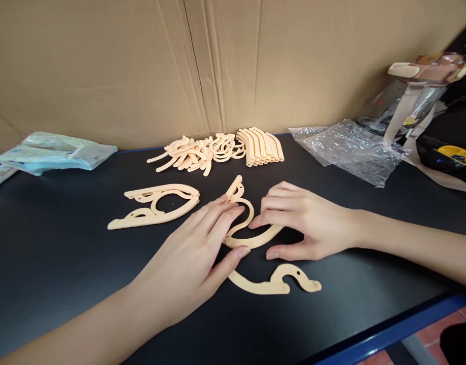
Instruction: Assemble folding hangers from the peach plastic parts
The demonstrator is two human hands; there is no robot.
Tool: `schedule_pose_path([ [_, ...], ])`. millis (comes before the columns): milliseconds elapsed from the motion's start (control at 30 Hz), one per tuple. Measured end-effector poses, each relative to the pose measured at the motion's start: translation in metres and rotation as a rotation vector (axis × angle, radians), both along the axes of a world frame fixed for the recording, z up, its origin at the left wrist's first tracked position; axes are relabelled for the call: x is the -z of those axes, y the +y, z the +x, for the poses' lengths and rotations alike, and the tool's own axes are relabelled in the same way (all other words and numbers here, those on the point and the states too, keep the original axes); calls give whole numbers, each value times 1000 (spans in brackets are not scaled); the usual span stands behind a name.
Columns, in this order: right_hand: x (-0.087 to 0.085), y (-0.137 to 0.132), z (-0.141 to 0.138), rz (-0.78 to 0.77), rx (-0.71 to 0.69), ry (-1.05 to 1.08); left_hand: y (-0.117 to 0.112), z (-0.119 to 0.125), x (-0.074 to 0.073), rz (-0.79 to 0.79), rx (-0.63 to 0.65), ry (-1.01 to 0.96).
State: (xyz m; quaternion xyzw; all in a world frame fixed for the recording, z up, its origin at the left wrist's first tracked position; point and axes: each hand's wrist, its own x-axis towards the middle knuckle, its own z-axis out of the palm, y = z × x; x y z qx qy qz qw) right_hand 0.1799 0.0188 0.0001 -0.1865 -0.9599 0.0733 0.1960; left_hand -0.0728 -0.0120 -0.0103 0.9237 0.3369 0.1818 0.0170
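Note:
Both of my hands rest on a cream curved plastic piece [251, 238] lying on the black table [65, 274]. My left hand [194, 253] lies flat with its fingers stretched over the piece's left end. My right hand [305, 223] presses its fingertips on the right side of the same piece, thumb out toward me. Another curved cream piece [274, 284] lies just in front of the hands. An assembled folded cream part [156, 205] lies to the left.
A pile of several loose cream pieces [221, 149] sits at the back by the cardboard wall [141, 66]. A clear plastic bag [350, 147] and a clear jug [411, 96] stand at the right, blue packets [54, 152] at the left. The table's blue edge [388, 332] runs near right.

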Motion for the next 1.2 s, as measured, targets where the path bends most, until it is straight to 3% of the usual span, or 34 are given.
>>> schedule_pose_path([
  [267,1,-4,-4,22,-20,-20,-4,0,-5,159,81,-17],
  [433,-9,-10,-1,70,16,56,-4,0,-6,224,72,3],
  [667,-25,-28,1,-84,-94,-127,-2,1,-12,363,-14,68],
  [900,-41,-22,13,-209,-34,-249,-1,0,-15,473,-92,140],
  [1200,-44,-10,36,-55,133,-283,-1,-2,-16,548,-99,215],
])
